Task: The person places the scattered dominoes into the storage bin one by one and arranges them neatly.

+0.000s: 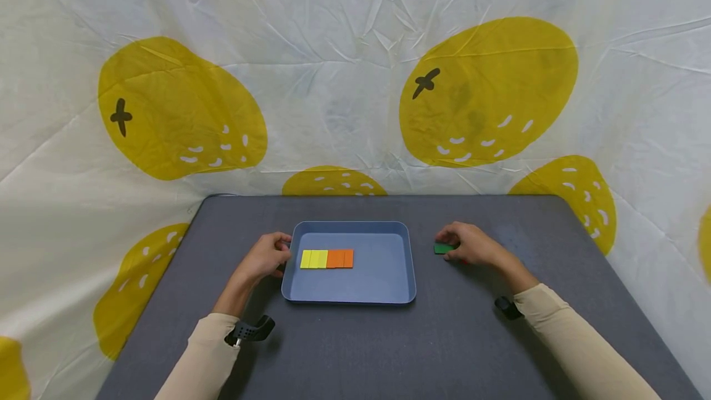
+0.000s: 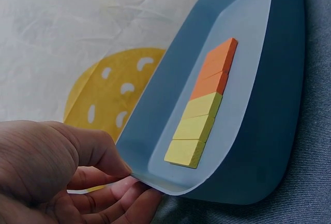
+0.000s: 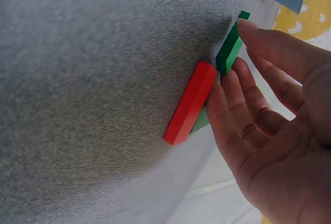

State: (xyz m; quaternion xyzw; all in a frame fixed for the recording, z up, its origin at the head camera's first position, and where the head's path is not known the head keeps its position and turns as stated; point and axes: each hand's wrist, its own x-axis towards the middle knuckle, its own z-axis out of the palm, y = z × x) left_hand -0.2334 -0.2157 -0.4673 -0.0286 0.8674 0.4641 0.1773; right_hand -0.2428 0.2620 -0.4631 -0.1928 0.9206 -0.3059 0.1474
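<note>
A blue-grey tray (image 1: 383,267) lies on the dark table. My left hand (image 1: 266,258) holds its left rim, the thumb over the edge and the fingers outside in the left wrist view. Inside the tray, yellow blocks (image 1: 314,258) and orange blocks (image 1: 340,258) form one touching row. Right of the tray, my right hand (image 1: 472,244) pinches a dark green block (image 3: 234,45) between thumb and fingers. Close by the fingers, a red block (image 3: 190,104) rests on the table in the right wrist view. Another green block (image 3: 200,120) is partly hidden behind the red one.
The grey table (image 1: 355,350) reaches back to a white cloth (image 1: 344,110) printed with yellow fruit shapes. A dark band (image 1: 254,329) circles my left wrist, and another band (image 1: 508,307) my right.
</note>
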